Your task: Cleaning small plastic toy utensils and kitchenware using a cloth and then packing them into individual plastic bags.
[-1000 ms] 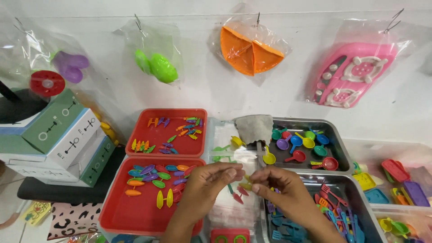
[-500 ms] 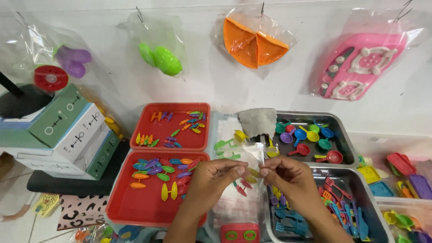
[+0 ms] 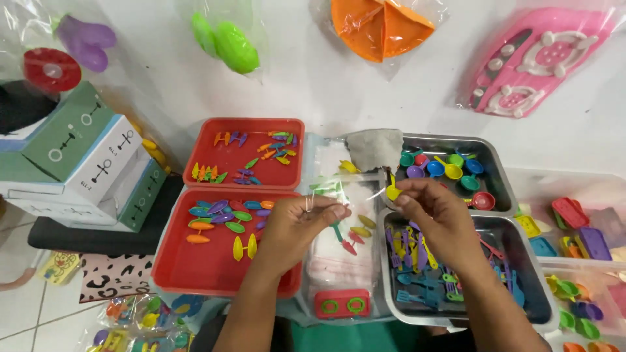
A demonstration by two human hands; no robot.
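Clear plastic bag (image 3: 345,195) pinched by left hand (image 3: 297,225) and right hand (image 3: 437,212) fingers, contents hard to discern.

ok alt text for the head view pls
Two hands, left hand and right hand, hold a clear plastic bag open between them above red trays and metal trays of small colourful toy utensils.

A white wall (image 3: 313,78) fills the far side, evenly lit, hung with clear bags of plastic toys, while pale floor tiles (image 3: 26,306) show at the near left below a dark low bench (image 3: 98,238) bearing stacked cardboard boxes (image 3: 85,163).
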